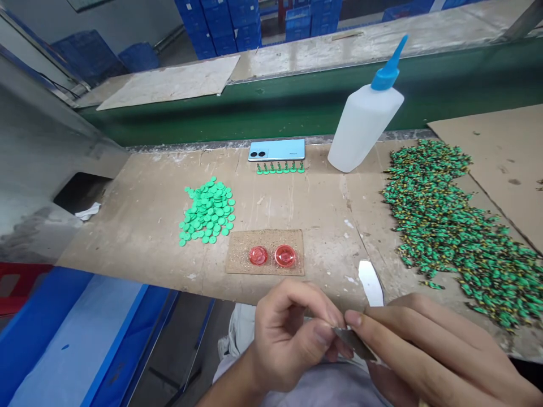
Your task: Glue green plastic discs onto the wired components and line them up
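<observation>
Close to my body, below the table's front edge, my left hand [292, 333] is closed in a pinch. Its thumb and forefinger meet at the tip of a dark, flat, blade-like piece [355, 343]; whether they also hold something small is hidden. My right hand [432, 350] grips that piece from the other side, fingers pressed together. Just beyond my hands, two small red round dishes [285, 256] sit on a brown board [237, 260]. A white strip [370, 282] lies near my right hand.
Green discs [207, 212] are heaped at left, many small green-and-black figures [458, 226] at right. Several figures on green bases [279, 168] line up before a light-blue phone [276, 150]. A white bottle with blue nozzle [365, 124] stands behind, near a green ledge [178, 116].
</observation>
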### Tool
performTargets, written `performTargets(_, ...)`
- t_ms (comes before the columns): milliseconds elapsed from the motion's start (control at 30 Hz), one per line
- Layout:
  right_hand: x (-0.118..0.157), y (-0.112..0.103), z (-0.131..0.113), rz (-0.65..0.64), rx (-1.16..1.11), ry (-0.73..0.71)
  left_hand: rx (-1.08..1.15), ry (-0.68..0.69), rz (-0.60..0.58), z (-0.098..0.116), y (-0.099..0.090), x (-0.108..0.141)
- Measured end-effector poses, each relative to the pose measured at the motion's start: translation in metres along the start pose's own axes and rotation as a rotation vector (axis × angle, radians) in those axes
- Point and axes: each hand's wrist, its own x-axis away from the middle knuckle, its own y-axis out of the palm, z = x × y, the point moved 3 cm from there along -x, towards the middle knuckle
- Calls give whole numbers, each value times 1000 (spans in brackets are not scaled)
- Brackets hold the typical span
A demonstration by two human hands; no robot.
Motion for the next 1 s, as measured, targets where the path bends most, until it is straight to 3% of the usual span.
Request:
performTargets(667, -10, -1, -3, 11, 129, -38, -194, 116, 39, 3, 0, -5)
performTargets(1000, -5, 5, -2, 137, -86, 84, -116, 77, 43, 3, 4, -9)
